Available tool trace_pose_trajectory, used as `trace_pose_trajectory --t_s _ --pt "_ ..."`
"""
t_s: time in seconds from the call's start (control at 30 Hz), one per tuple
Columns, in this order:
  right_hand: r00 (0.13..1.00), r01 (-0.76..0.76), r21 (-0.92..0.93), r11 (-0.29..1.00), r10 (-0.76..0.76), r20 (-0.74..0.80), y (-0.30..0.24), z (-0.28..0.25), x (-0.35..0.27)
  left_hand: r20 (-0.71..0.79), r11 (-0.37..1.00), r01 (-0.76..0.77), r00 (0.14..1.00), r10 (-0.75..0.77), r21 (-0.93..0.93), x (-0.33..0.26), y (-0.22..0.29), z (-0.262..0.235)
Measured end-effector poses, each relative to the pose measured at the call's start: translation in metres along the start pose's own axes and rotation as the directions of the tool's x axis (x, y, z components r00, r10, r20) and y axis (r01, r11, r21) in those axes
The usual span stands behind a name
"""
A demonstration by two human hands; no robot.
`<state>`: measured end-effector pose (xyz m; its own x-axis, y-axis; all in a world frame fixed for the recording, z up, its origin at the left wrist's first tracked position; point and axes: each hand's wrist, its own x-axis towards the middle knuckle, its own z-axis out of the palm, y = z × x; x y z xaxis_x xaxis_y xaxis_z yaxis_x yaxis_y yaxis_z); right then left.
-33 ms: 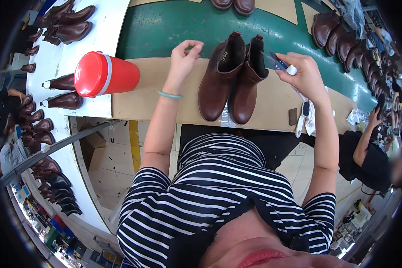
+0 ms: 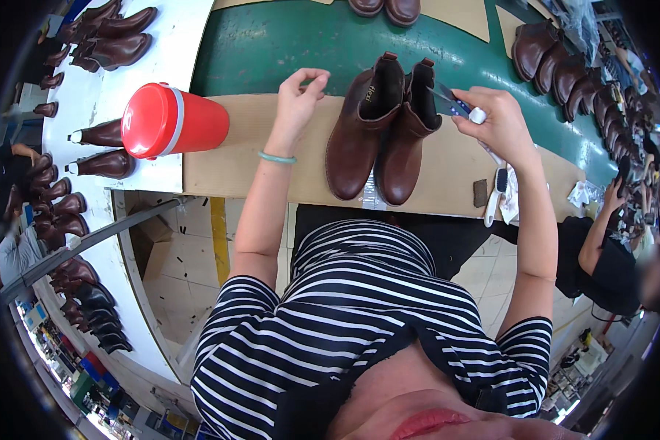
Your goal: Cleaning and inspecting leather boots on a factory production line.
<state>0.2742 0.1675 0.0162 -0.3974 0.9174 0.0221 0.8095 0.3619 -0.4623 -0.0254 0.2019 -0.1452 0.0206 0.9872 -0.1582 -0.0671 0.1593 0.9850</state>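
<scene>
Two smooth brown leather boots [image 2: 353,158] stand upright side by side between our hands, round-toed, dark-lined, tabbed at the collar. Our left hand [image 2: 301,97]: fingers loosely curled, thumb near forefinger; we cannot tell whether anything thin is pinched. Our right hand [image 2: 493,121] grips a slim blue-patterned tool [image 2: 459,108] just beside them. Red cylindrical jug [image 2: 199,125], lidded, contents hidden. Below, tan cardboard [image 2: 254,125] over green tabletop [image 2: 271,44]; brown footwear [image 2: 121,53] on white bench [image 2: 170,70].

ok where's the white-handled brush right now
In the head view, the white-handled brush lies on the cardboard to the right of the brown boots, between a small dark block and some crumpled white material.
</scene>
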Motion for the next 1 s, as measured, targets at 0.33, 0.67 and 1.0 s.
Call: trace_pose_trajectory --t_s 0.33,0.67,1.0 --pt "0.997 0.013 -0.132 0.991 -0.002 0.082 0.009 0.003 0.014 0.042 0.973 0.228 0.972 -0.229 0.034 -0.019 -0.026 -0.028" --pt "0.691 -0.702 0.108 0.704 0.71 -0.137 0.125 0.151 -0.132 0.175 0.905 0.379 0.894 -0.413 0.195 -0.051 -0.052 -0.025" --pt "0.685 -0.707 -0.048 0.705 0.667 -0.293 0.076 0.146 -0.145 0.223 0.891 0.418 0.864 -0.451 0.18 -0.048 -0.061 -0.012"
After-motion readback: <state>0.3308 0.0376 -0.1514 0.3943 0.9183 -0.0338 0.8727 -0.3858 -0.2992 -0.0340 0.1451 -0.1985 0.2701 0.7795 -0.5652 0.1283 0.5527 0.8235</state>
